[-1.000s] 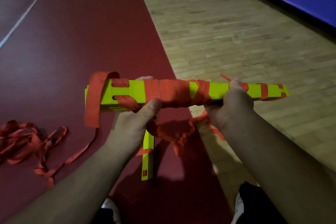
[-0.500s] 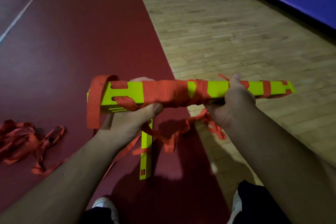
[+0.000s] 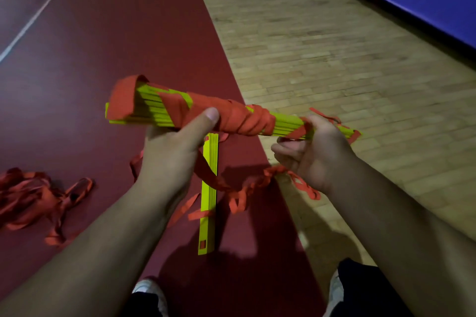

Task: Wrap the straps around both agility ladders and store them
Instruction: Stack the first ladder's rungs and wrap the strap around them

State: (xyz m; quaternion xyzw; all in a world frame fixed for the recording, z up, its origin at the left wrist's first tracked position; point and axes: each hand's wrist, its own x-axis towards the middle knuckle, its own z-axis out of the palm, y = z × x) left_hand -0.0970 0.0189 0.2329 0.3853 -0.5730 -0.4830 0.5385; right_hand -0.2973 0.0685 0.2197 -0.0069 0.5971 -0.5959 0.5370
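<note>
Both hands hold one agility ladder up over the floor: its yellow rungs are stacked into a bundle of rungs that lies crosswise in front of the person, left end a little higher than the right. The left hand grips the bundle from below near its middle, with the thumb pressed flat on the orange strap wound thickly round the centre. The right hand is curled into a fist at the right end and pinches the strap where it crosses the rungs; whether it also clasps the rungs themselves cannot be told. From that fist a loose length of strap sags down between the forearms. Half a second ago the bundle showed its broad slotted face and lay nearly level; now it is rolled so the thin edges of the rungs face up, and the right hand sits lower and nearer the person. The second ladder lies as a stack on the dark red mat under the hands, unmoved, with its heap of strap off to the left. Wooden floor runs along the right
</note>
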